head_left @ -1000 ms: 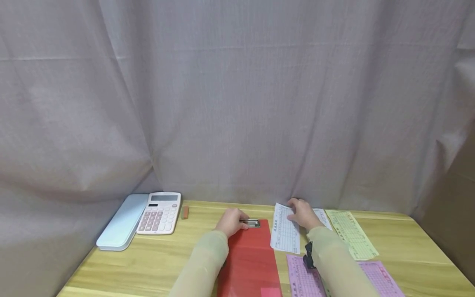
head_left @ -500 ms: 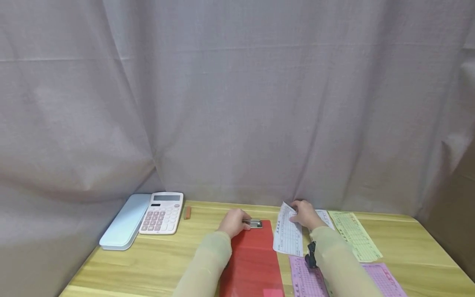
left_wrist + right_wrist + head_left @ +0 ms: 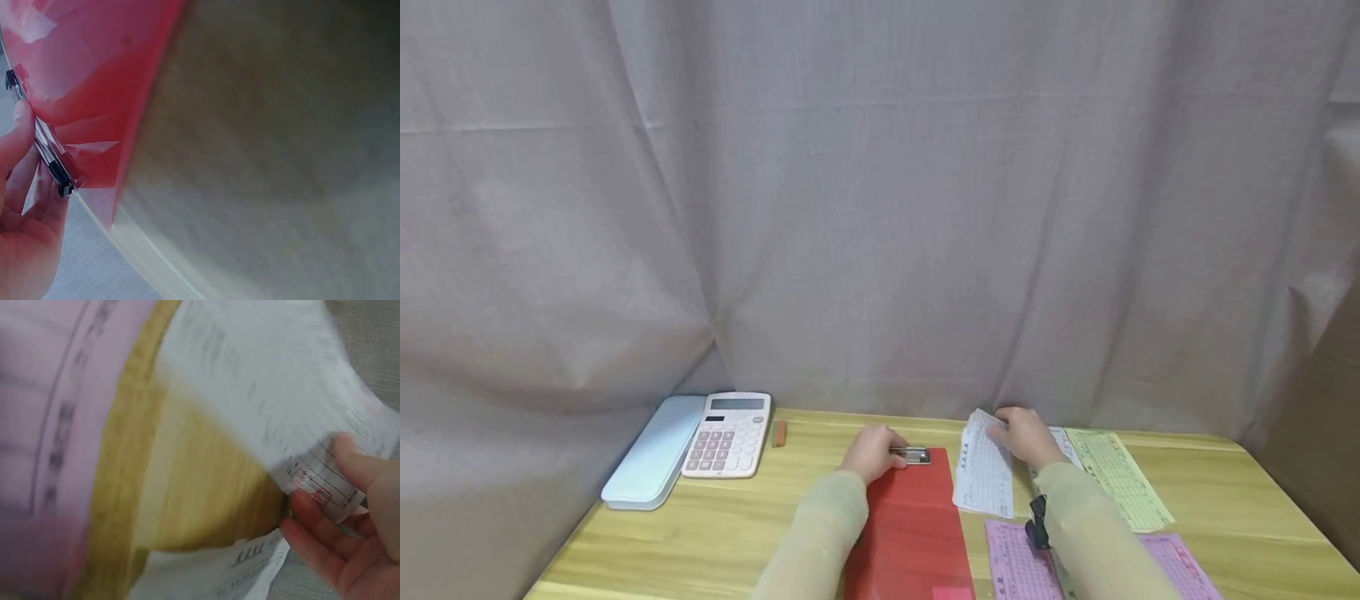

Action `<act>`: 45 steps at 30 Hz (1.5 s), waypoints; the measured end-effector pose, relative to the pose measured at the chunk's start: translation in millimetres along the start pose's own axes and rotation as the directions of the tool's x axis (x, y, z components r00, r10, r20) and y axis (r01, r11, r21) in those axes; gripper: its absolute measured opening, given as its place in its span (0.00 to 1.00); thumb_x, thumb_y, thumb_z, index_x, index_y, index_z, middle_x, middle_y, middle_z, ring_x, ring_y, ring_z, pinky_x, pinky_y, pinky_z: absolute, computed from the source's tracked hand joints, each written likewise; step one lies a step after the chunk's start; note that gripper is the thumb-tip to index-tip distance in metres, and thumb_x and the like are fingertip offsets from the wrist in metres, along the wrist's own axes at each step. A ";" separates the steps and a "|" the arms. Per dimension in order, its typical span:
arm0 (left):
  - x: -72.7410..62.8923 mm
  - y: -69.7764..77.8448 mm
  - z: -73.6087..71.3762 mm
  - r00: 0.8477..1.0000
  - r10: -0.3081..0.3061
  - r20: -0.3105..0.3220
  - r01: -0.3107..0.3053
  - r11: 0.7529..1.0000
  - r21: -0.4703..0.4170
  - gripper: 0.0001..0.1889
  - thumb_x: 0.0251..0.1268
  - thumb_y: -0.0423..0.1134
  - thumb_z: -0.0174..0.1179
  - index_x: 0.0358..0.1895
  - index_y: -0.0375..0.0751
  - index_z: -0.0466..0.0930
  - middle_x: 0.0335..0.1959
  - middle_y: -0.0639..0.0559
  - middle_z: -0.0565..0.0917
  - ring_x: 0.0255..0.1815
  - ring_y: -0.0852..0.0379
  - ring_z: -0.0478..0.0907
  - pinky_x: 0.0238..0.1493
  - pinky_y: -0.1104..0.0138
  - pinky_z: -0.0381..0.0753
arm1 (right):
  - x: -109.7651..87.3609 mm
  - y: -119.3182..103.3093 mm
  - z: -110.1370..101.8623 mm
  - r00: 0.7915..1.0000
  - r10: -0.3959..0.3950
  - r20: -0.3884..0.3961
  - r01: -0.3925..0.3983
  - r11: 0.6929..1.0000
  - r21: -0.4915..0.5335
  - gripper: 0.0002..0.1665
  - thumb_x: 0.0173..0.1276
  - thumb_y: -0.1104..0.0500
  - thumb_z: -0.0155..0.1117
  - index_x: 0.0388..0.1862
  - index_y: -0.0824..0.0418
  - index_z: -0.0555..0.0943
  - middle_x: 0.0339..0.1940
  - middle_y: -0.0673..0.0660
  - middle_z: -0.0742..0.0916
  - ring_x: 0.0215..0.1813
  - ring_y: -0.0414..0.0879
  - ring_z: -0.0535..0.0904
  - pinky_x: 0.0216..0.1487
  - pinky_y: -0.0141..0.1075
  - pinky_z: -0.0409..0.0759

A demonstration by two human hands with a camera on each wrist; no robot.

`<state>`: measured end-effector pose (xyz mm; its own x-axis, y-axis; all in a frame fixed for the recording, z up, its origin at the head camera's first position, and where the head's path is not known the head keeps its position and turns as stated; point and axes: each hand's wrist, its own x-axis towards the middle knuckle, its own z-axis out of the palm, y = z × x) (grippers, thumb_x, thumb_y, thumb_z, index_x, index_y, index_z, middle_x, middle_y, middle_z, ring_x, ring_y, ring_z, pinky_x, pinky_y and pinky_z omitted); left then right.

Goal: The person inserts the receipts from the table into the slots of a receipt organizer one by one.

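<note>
My left hand grips the metal clip at the far end of a red, see-through clipboard. Close up in the left wrist view, the thumb presses the clip's near side and the fingers curl behind it; black tips cap its ends. Just right of the board, my right hand pinches a white printed paper form by one corner between thumb and fingers. That form bends and is partly blurred in the right wrist view. Another white form lies beneath the right hand on the table.
Purple forms lie nearer, partly under the right forearm, and a yellow-green form lies to the right. At the left are a pale blue case, a calculator and a small orange-brown block. A grey curtain hangs behind.
The right hand has shifted slightly right with the white form's far corner, and the sheet bends more. The left hand keeps its grip on the clip. The whole view shifted a little.
</note>
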<state>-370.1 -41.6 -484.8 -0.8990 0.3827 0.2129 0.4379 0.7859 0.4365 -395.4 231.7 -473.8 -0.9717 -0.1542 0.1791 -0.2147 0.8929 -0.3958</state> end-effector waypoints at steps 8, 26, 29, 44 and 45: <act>-1.6 2.0 0.5 0.999 0.035 -0.011 -0.035 0.999 0.014 0.05 0.47 0.34 0.72 0.30 0.45 0.87 0.27 0.58 0.85 0.29 0.62 0.76 0.38 0.70 0.78 | -9.9 -5.0 -22.1 1.000 0.017 -0.015 -0.019 0.991 -0.129 0.13 0.64 0.53 0.65 0.41 0.61 0.85 0.37 0.58 0.87 0.35 0.53 0.81 0.36 0.51 0.78; -1.5 -1.3 -3.6 0.999 0.045 -0.003 -0.045 0.996 0.071 0.08 0.46 0.35 0.72 0.33 0.45 0.89 0.31 0.56 0.87 0.33 0.60 0.80 0.41 0.68 0.80 | -41.1 -4.8 -62.2 0.999 0.030 0.025 -0.036 0.959 0.280 0.22 0.64 0.57 0.63 0.46 0.77 0.79 0.38 0.67 0.86 0.39 0.54 0.82 0.43 0.48 0.80; -1.4 -0.6 -3.6 0.999 0.036 -0.002 -0.035 0.997 0.072 0.09 0.46 0.35 0.72 0.34 0.45 0.89 0.32 0.55 0.87 0.35 0.59 0.81 0.42 0.67 0.80 | -50.8 -3.1 -63.4 0.996 0.064 0.063 -0.082 0.937 0.340 0.23 0.65 0.56 0.62 0.48 0.76 0.78 0.39 0.67 0.86 0.40 0.53 0.81 0.43 0.46 0.81; 3.2 4.8 2.3 0.998 0.064 0.027 -0.068 0.985 0.156 0.04 0.49 0.34 0.70 0.29 0.46 0.87 0.27 0.58 0.85 0.28 0.62 0.77 0.35 0.70 0.78 | -90.4 -18.4 -43.2 0.936 0.239 0.258 -0.345 0.772 0.534 0.15 0.64 0.57 0.63 0.37 0.71 0.80 0.21 0.50 0.75 0.21 0.40 0.65 0.22 0.30 0.68; 3.0 4.9 2.6 0.998 0.059 0.028 -0.063 0.986 0.156 0.04 0.50 0.34 0.70 0.31 0.46 0.88 0.28 0.58 0.85 0.29 0.62 0.78 0.36 0.69 0.79 | -92.4 -20.6 -40.2 0.931 0.249 0.268 -0.359 0.764 0.537 0.16 0.63 0.57 0.63 0.38 0.72 0.79 0.21 0.50 0.76 0.20 0.40 0.65 0.21 0.29 0.68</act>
<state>-370.6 -35.3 -484.3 -0.8712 0.4420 0.2137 0.4881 0.8266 0.2801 -297.2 244.5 -445.9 -0.9843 -0.0345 -0.1731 0.1316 0.5100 -0.8500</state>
